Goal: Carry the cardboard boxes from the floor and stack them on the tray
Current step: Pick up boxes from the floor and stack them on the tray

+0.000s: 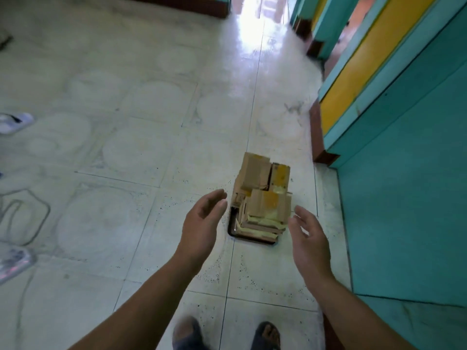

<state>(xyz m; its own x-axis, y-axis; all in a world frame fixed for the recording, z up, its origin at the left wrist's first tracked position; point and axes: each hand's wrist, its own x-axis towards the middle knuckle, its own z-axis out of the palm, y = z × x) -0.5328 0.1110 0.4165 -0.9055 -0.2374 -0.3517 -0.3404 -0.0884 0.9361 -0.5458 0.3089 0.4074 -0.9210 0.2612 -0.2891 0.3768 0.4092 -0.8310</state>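
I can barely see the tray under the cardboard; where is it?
In the head view the tray lies on the floor right of centre, under the stacked boxes, between the left hand and right hand, near the teal wall.

Matt cardboard boxes (pixel 262 195) on a glossy tiled floor (pixel 131 147).

I see only the near-left corner and near rim of the tray (pixel 232 224); the rest is hidden under the cardboard boxes (pixel 262 195). The stack is soft with blur, so I cannot count the boxes or read any marks on them. My feet (pixel 187 333) are blurred and cut off by the near edge. At the left, a pale sandal (pixel 14 122) and a patterned sandal (pixel 12 263) are cropped by the picture's side. Glare washes out the far doorway (pixel 255 13).
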